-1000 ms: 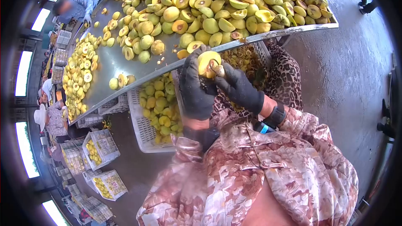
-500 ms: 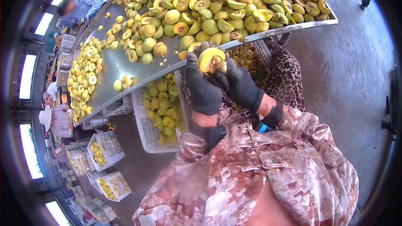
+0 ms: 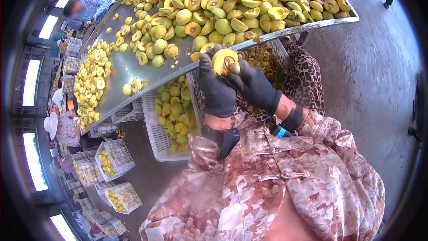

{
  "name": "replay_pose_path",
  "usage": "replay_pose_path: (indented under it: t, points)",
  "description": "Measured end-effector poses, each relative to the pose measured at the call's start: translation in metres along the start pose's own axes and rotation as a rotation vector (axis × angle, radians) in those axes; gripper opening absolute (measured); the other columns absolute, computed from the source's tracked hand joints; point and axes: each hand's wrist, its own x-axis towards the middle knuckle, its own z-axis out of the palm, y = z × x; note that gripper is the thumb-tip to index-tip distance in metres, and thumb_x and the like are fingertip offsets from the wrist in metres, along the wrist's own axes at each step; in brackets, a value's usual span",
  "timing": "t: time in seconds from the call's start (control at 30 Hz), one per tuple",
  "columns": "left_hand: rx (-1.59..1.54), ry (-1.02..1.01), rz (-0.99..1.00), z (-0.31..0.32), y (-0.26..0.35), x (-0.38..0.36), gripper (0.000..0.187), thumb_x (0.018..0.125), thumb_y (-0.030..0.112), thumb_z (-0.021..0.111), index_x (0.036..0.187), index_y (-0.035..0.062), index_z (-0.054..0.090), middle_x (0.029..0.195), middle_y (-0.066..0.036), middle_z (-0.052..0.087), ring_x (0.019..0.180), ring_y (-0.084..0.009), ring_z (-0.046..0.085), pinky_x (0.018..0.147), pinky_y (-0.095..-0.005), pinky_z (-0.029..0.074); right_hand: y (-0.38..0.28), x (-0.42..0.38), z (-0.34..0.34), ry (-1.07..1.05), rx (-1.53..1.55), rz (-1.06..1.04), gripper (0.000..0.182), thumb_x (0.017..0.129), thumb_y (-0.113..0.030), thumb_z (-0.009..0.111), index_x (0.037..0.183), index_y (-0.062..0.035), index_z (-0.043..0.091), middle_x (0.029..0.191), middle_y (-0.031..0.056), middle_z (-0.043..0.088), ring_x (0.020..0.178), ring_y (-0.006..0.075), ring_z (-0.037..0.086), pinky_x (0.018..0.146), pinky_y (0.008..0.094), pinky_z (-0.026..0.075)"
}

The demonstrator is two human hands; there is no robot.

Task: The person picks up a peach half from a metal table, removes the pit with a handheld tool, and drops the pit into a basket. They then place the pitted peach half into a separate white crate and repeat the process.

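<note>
My black knit-gloved left hand cups a halved round yellow peach; gloved right hand fingers pinch its pit, beside the shiny steel table.

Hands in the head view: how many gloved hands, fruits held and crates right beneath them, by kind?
Gloved hands: 2, left hand and right hand
Held: 1 fruit half
Crates: 2, fruit crate and darker-bits crate
Total: 5

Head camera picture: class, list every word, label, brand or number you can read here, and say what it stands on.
None can be read.
The blue tag on the wristband by the right hand is too small to show any print.
The white crates show no legible marking.
</note>
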Motion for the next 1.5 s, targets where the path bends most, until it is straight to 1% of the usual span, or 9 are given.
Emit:
replay_pose_path:
  t: [0.13, 0.27, 0.33, 0.53, 0.73, 0.77, 0.87, 1.27, 1.5]
  points:
    - [0.087, -0.025, -0.005, 0.009, 0.004, -0.004, 0.052, 0.11, 0.045, 0.041, 0.134, 0.0007, 0.054, 0.127, -0.011, 0.061, 0.116, -0.0267, 0.062, 0.103, -0.039, 0.051, 0.009, 0.007, 0.004, 0.057, 0.149, -0.024, 0.031, 0.102, -0.027, 0.062, 0.114, 0.0005, 0.056, 0.08, 0.0163, 0.067, 0.071, 0.0365, 0.067, 0.066, 0.0474, 0.052]
    - [0.611, -0.216, 0.147, 0.046, 0.029, -0.025, 0.049, 0.111, 0.034, 0.043, 0.146, -0.0006, 0.046, 0.141, -0.013, 0.055, 0.126, -0.024, 0.058, 0.108, -0.0347, 0.047, -0.002, 0.006, -0.034, -0.243, 0.867, 0.402, 0.034, 0.105, -0.034, 0.057, 0.102, -0.0002, 0.059, 0.074, 0.0048, 0.064, 0.066, 0.0176, 0.061, 0.06, 0.0357, 0.048]
    - [0.333, -0.126, 0.069, 0.025, 0.016, -0.021, 0.051, 0.11, 0.037, 0.048, 0.144, -0.002, 0.048, 0.14, -0.014, 0.057, 0.126, -0.0245, 0.059, 0.109, -0.0349, 0.047, -0.011, 0.002, -0.042, -0.299, 0.893, 0.52, 0.037, 0.108, -0.035, 0.053, 0.096, -0.0009, 0.063, 0.075, 0.002, 0.064, 0.068, 0.0107, 0.058, 0.061, 0.0276, 0.045]
    - [0.27, -0.119, -0.043, 0.003, 0.008, -0.02, 0.058, 0.109, 0.043, 0.045, 0.144, -0.0035, 0.048, 0.138, -0.015, 0.059, 0.125, -0.0262, 0.06, 0.11, -0.0373, 0.047, -0.006, -0.017, -0.026, -0.084, 0.197, 0.196, 0.023, 0.104, -0.022, 0.06, 0.105, 0.0004, 0.067, 0.083, 0.0118, 0.068, 0.076, 0.0174, 0.061, 0.072, 0.036, 0.05]
    - [0.603, -0.127, 0.18, 0.005, 0.006, -0.012, 0.06, 0.11, 0.045, 0.041, 0.144, -0.0043, 0.048, 0.138, -0.015, 0.058, 0.126, -0.0257, 0.059, 0.108, -0.037, 0.048, -0.02, -0.009, -0.041, -0.136, -0.063, 0.21, 0.025, 0.101, -0.027, 0.063, 0.105, -0.0021, 0.062, 0.087, 0.0249, 0.067, 0.082, 0.0446, 0.065, 0.069, 0.0479, 0.051]
    - [0.406, -0.059, 0.076, 0.008, 0.006, -0.013, 0.06, 0.11, 0.045, 0.041, 0.143, -0.0043, 0.049, 0.137, -0.016, 0.058, 0.125, -0.0255, 0.059, 0.107, -0.0368, 0.049, -0.022, -0.008, -0.04, -0.135, -0.092, 0.218, 0.026, 0.101, -0.028, 0.063, 0.105, -0.0026, 0.061, 0.087, 0.0259, 0.066, 0.082, 0.0474, 0.064, 0.068, 0.0498, 0.05]
    - [0.194, -0.013, -0.04, 0.004, 0.006, -0.012, 0.056, 0.111, 0.043, 0.041, 0.141, -0.0023, 0.051, 0.134, -0.014, 0.061, 0.124, -0.0257, 0.059, 0.107, -0.038, 0.049, -0.011, -0.007, -0.029, -0.1, -0.07, 0.123, 0.023, 0.101, -0.022, 0.062, 0.095, -0.0015, 0.054, 0.075, 0.0238, 0.062, 0.073, 0.0468, 0.062, 0.06, 0.0466, 0.047]
    - [0.186, -0.013, 0.003, 0.011, 0.011, -0.007, 0.053, 0.109, 0.049, 0.042, 0.118, -0.0008, 0.059, 0.109, -0.02, 0.067, 0.099, -0.0294, 0.067, 0.091, -0.04, 0.057, 0.004, -0.014, 0.0, -0.067, 0.03, 0.067, 0.022, 0.101, -0.024, 0.06, 0.109, -0.0035, 0.058, 0.09, 0.0253, 0.067, 0.084, 0.0493, 0.064, 0.07, 0.0516, 0.051]
    - [0.204, 0.005, 0.053, 0.014, 0.007, 0.004, 0.05, 0.108, 0.047, 0.047, 0.107, -0.0001, 0.064, 0.102, -0.018, 0.07, 0.092, -0.0287, 0.07, 0.081, -0.0378, 0.059, 0.004, -0.011, -0.001, -0.081, 0.265, -0.018, 0.023, 0.104, -0.018, 0.057, 0.116, 0.0004, 0.061, 0.095, 0.0169, 0.07, 0.085, 0.0297, 0.068, 0.076, 0.0384, 0.053]
